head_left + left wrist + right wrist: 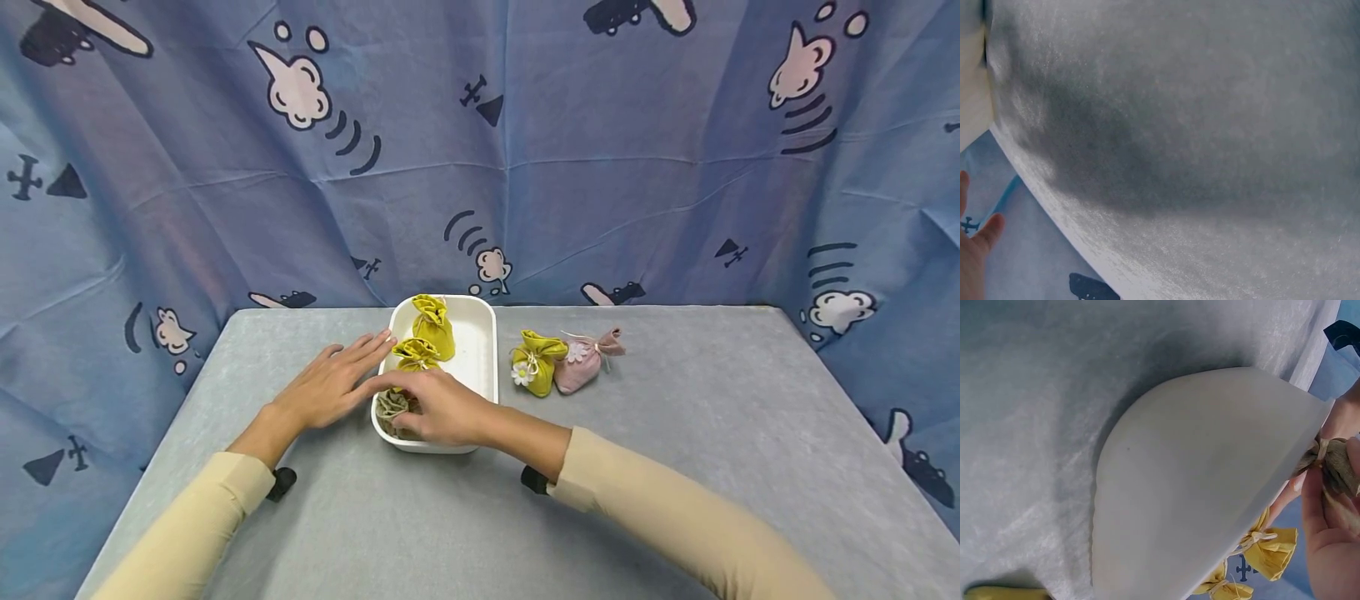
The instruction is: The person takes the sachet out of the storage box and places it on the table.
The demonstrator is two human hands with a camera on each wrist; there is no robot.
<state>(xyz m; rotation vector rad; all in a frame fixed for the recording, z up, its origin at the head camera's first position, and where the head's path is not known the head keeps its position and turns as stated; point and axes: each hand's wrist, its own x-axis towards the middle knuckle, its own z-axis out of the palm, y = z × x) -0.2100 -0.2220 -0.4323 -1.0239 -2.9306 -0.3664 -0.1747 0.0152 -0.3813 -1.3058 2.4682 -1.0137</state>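
A white tray [476,337] holds small drawstring pouches along its left side. Two are yellow-green: one pouch [437,333] toward the back, another pouch [414,353] nearer the middle. At the front left corner, my right hand [453,408] pinches a grey-green pouch [392,407] between thumb and fingers; the right wrist view shows the grip at the tied neck of this pouch [1337,464]. My left hand [324,385] lies at the tray's left rim, its fingers extended toward the yellow-green pouches. Only part of the left hand [975,256] enters its wrist view.
Right of the tray, a yellow-green pouch [534,371] with a white flower sits against a pink pouch [579,373]. All stand on a grey cloth-covered table [675,417]. A blue patterned curtain [600,167] hangs behind the table's back edge.
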